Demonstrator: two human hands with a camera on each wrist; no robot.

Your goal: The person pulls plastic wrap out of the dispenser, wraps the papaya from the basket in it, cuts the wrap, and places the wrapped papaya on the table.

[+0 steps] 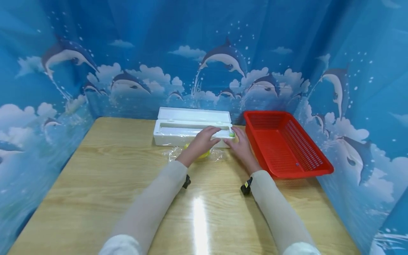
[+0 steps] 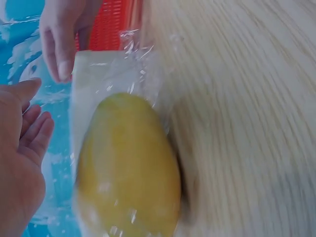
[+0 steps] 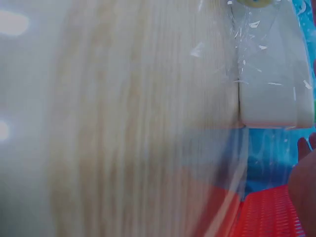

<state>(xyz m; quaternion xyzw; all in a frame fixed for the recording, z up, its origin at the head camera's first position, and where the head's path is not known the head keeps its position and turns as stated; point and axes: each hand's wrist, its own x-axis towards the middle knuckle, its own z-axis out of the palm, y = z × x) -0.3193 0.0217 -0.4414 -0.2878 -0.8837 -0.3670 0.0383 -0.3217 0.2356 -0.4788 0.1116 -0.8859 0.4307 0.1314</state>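
The yellow fruit (image 2: 129, 170) is lying under clear film (image 1: 218, 155) before the white box (image 1: 164, 140), its long axis running along the box's length, nearer the left hand (image 1: 203, 142). This hand is hovering over the box, fingers loosely extended, holding nothing. The right hand (image 1: 241, 146) is flanking the box's green tab (image 1: 231, 135); whether it is pinching cannot be told.
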